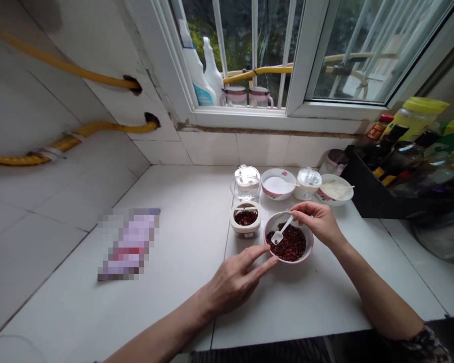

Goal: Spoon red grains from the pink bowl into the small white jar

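The room is a kitchen corner with white tiled walls. A big window (287,55) sits far beyond the hands, with spray bottles (202,65) on its sill. Two yellow pipes (68,141) run along the wall, far off to the left of the left hand.

The white table (174,282) lies under both hands. A black rack of sauce bottles (404,161) stands to the right of the right hand. A blurred packet (128,242) lies well to the left of the left hand.

The left hand (234,280) lies flat and open, and its fingertips touch the near edge of the bowl of red flakes (289,244). It grips nothing. This bowl sits on the table between the two hands.

The right hand (318,222) is just past the bowl, with its fingers pinched shut on a small white spoon (281,233). The spoon dips into the red flakes.

Just left of the bowl is a little jar (245,219) with red flakes inside and its clear lid (246,182) up. Beyond the right hand stand two bowls of white stuff (278,184) and another little jar (307,184).
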Demonstrator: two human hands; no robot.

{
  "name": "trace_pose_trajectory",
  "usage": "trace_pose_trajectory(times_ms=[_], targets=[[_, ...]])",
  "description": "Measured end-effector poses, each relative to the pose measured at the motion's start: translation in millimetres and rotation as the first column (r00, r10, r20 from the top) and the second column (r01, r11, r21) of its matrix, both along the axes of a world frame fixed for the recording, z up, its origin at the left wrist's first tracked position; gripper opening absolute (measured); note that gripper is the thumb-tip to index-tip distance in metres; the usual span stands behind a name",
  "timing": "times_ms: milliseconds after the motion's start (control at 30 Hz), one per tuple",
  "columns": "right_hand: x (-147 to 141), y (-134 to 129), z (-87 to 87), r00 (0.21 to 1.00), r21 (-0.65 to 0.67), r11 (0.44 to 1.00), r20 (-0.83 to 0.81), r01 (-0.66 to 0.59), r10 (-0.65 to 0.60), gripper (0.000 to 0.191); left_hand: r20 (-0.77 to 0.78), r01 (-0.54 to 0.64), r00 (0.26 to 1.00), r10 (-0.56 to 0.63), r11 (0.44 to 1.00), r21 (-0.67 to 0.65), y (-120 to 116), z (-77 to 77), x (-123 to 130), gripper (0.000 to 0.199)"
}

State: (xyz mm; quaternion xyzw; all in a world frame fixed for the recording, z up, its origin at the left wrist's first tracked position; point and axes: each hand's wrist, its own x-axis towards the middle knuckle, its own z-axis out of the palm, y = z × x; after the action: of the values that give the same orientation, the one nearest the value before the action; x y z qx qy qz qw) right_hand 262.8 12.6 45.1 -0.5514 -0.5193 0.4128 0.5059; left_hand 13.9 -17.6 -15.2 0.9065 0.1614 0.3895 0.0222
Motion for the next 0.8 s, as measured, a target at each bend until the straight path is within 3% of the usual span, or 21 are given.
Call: trace_pose_trajectory(times_ms=[333,567,667,800], targets=[[-0.3,2.3,10.8,0.994,0.088,0.994,-0.091,0.071,-0.063,0.026,-0.005,-0.017,1.0,0.017,1.0,0.009,-0.3,-0.5,-0.2,0.048],[-27.8,-6.2,12.8,0.976,0.297,0.936,0.05,0.189,-0.213,0.017,0.004,0.0,1.0,0.0,1.0,0.0,-0.8,-1.1,0.7,0.049],[-39.1,-10.2,7.7,0.936,0.502,0.858,0.242,0.106,-0.257,0.007,0.003,-0.01,1.0,0.01,1.0,0.015,-0.3,-0.9,0.8,0.049],[-43.4,-12.5,3.7,0.863,0.663,0.735,0.448,-0.145,-0.233,0.017,0.001,-0.015,1.0,0.015,0.999,0.029,-0.1,-0.4,0.8,0.048]])
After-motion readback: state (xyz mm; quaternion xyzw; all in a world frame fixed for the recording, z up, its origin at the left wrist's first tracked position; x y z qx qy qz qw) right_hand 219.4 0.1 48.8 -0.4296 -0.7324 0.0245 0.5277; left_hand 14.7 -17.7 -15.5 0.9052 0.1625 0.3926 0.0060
